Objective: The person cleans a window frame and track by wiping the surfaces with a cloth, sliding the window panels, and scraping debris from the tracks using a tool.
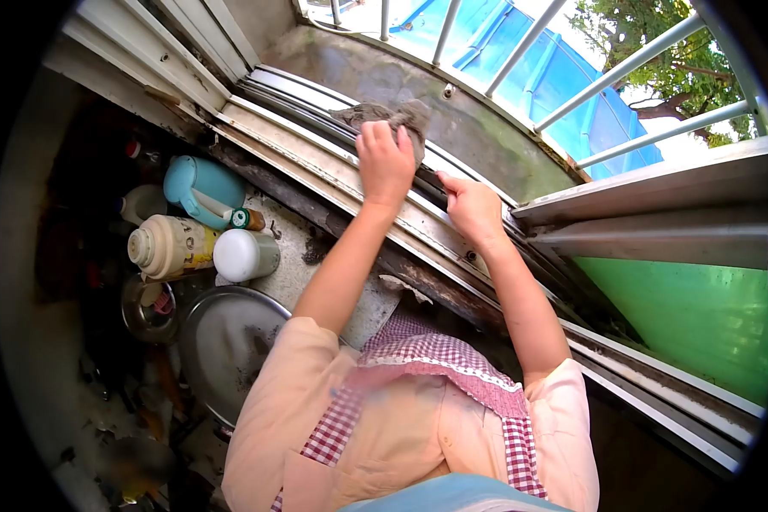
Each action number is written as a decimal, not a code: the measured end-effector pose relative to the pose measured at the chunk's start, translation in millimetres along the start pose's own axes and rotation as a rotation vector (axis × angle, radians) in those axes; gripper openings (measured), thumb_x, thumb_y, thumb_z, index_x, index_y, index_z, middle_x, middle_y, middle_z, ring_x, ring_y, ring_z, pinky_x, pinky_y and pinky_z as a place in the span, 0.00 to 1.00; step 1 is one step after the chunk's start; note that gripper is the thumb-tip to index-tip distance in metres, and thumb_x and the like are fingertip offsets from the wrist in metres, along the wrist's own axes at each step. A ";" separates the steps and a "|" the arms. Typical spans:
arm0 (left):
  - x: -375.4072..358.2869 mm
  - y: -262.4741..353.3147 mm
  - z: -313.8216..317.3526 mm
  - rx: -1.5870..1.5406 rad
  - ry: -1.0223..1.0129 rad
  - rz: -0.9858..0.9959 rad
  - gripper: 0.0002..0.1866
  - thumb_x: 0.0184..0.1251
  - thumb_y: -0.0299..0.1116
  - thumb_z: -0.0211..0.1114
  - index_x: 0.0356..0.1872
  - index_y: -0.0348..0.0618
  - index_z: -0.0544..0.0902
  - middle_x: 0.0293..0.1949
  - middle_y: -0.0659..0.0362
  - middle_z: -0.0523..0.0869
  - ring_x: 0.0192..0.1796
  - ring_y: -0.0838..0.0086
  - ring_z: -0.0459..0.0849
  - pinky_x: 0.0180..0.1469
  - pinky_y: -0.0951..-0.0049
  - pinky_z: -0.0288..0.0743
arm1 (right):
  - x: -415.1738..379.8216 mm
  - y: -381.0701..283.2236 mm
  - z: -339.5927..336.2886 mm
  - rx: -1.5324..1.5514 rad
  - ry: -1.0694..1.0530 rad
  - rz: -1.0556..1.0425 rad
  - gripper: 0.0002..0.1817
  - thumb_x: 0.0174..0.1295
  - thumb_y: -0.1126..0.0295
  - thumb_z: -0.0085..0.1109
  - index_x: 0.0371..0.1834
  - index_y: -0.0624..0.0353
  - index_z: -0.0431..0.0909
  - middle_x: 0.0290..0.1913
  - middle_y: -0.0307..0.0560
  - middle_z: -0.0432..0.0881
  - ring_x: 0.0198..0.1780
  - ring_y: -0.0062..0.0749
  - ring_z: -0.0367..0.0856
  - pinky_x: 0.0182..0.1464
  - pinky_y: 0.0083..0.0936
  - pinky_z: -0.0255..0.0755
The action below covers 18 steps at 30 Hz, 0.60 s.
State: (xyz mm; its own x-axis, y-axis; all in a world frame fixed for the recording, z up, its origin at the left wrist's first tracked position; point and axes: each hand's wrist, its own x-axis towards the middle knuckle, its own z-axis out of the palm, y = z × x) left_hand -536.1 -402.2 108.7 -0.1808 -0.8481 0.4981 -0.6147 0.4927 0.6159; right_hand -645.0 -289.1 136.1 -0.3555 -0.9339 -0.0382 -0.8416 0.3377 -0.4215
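Observation:
My left hand (386, 164) is closed on a crumpled grey-brown rag (411, 121), held over the metal tracks of a window sill (320, 119). Part of the rag spreads out past my fingers onto the sill. Just right of it, my right hand (474, 209) rests low over the same tracks with its fingers curled. A small dark piece shows by its fingertips, but I cannot make out what it is or whether it is separate from the track.
Below the sill on the left stand a blue jug (200, 188), a cream thermos (169, 246), a white-lidded jar (246, 254) and a round metal lid (230, 337). White railings (631, 68) run outside the window. A green glass pane (691, 311) is at the right.

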 end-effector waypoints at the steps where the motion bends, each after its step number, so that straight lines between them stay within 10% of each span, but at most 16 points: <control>1: -2.4 4.1 3.5 -0.026 0.022 -0.012 0.13 0.69 0.36 0.53 0.36 0.33 0.70 0.41 0.44 0.74 0.46 0.48 0.73 0.51 0.54 0.68 | -1.0 -1.6 -2.7 0.074 -0.027 0.063 0.16 0.60 0.67 0.52 0.48 0.37 0.84 0.38 0.49 0.84 0.38 0.48 0.82 0.42 0.38 0.75; 10: 21.2 -10.9 6.9 -0.705 -0.017 -0.628 0.19 0.74 0.40 0.48 0.41 0.27 0.72 0.43 0.43 0.77 0.44 0.54 0.78 0.47 0.58 0.70 | 7.8 30.0 -19.4 0.532 -0.119 0.108 0.14 0.62 0.67 0.56 0.51 0.50 0.82 0.48 0.50 0.83 0.47 0.37 0.83 0.50 0.25 0.73; 12: 25.0 1.3 3.4 -1.043 -0.080 -0.837 0.21 0.76 0.42 0.45 0.47 0.29 0.73 0.47 0.47 0.79 0.46 0.64 0.80 0.48 0.64 0.73 | -7.2 18.2 -55.9 0.779 -0.226 0.264 0.16 0.65 0.71 0.55 0.55 0.60 0.79 0.27 0.33 0.80 0.27 0.15 0.70 0.34 0.18 0.67; 18: 3.8 37.9 10.7 -1.720 -0.351 -1.020 0.21 0.75 0.42 0.43 0.52 0.37 0.75 0.49 0.51 0.81 0.52 0.60 0.81 0.55 0.59 0.75 | -86.3 20.2 -89.9 1.064 -0.110 0.421 0.19 0.67 0.73 0.52 0.61 0.63 0.73 0.23 0.28 0.68 0.25 0.11 0.63 0.29 0.14 0.59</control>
State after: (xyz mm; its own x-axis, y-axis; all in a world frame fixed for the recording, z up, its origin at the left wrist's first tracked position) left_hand -568.3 -388.9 127.5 -0.5510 -0.7702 -0.3213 0.6130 -0.6348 0.4704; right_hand -667.9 -191.1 212.4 -0.4456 -0.7935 -0.4144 0.1233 0.4041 -0.9064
